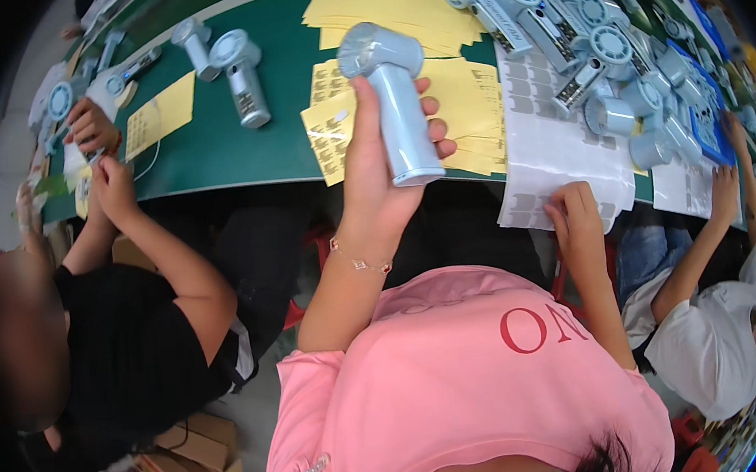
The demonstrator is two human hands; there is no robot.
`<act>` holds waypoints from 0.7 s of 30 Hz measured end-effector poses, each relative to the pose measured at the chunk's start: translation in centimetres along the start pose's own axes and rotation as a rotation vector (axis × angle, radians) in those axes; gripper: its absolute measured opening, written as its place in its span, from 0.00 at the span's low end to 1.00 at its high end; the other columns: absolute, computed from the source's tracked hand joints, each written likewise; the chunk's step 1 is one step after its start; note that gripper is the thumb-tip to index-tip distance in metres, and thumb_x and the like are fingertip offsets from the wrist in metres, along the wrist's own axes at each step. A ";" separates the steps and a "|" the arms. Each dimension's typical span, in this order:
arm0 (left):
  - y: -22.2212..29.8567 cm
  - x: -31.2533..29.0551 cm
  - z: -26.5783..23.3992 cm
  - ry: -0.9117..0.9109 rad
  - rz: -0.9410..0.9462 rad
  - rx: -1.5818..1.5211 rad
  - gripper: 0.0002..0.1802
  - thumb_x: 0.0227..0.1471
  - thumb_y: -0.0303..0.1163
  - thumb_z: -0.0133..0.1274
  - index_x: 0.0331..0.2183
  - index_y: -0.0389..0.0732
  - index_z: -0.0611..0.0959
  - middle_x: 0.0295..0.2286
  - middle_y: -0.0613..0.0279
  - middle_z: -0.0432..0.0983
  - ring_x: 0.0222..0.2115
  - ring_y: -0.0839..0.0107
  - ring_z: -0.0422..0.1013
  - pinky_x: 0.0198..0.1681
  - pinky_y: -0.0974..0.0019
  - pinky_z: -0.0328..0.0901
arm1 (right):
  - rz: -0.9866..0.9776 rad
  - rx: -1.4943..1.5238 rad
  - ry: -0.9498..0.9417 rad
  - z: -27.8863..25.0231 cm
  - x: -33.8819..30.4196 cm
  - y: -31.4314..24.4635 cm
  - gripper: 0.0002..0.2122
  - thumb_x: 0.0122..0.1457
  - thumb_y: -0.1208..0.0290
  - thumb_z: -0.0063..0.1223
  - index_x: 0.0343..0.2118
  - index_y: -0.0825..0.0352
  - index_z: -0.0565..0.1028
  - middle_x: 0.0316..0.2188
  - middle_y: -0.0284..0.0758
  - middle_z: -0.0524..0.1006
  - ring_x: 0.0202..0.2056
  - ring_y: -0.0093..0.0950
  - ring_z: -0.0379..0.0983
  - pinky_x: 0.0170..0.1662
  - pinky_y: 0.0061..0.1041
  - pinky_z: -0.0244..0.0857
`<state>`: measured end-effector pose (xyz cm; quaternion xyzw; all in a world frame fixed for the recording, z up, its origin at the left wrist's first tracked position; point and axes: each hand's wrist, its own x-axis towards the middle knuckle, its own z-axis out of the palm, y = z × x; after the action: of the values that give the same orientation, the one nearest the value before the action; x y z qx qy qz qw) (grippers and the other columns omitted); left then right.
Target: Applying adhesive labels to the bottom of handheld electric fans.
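My left hand (395,141) is wrapped round the handle of a light-blue handheld fan (406,114), held up above the table's near edge with its round head at the top. The thumb lies along one side and the fingertips show on the other. At the near edge of a white sheet of grey labels (526,140), my right hand (578,211) has its fingers curled and thumb drawn in, pinching at the sheet. Whether a loose label is between those fingertips cannot be made out. Yellow printed sheets (466,109) lie behind the held fan.
A heap of light-blue fans (612,44), some with inner parts showing, covers the label sheets at the right, beside a blue tray (708,126). Two fans (236,74) lie on the green table (286,145) at left. Co-workers sit on both sides, a black sleeve (193,317) at left.
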<state>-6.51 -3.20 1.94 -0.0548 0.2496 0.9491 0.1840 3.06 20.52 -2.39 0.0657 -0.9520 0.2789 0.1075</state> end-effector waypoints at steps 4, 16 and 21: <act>-0.2 -0.3 -0.2 -0.043 -0.046 -0.145 0.30 0.53 0.56 0.39 0.38 0.35 0.68 0.27 0.59 0.65 0.24 0.71 0.65 0.26 0.68 0.63 | -0.020 -0.047 0.066 0.3 -0.8 0.3 0.12 0.46 0.81 0.54 0.35 0.70 0.70 0.32 0.40 0.67 0.33 0.36 0.66 0.35 0.27 0.61; -0.1 -1.2 0.4 0.005 0.006 -0.143 0.29 0.53 0.55 0.40 0.37 0.34 0.68 0.28 0.57 0.66 0.25 0.70 0.65 0.27 0.67 0.64 | -0.195 -0.147 0.207 1.0 -1.8 2.0 0.13 0.44 0.83 0.55 0.35 0.70 0.72 0.37 0.41 0.68 0.35 0.35 0.68 0.38 0.26 0.63; 0.1 -1.3 0.1 -0.041 0.072 0.004 0.30 0.53 0.56 0.40 0.38 0.35 0.68 0.29 0.56 0.67 0.27 0.68 0.67 0.29 0.65 0.65 | -0.125 -0.105 0.159 1.8 -2.3 3.2 0.12 0.44 0.83 0.55 0.34 0.70 0.72 0.36 0.41 0.68 0.35 0.34 0.67 0.38 0.26 0.63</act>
<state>-5.29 -3.64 2.30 -0.0261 0.2493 0.9556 0.1548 4.36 22.38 -6.06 0.0971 -0.9479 0.2254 0.2031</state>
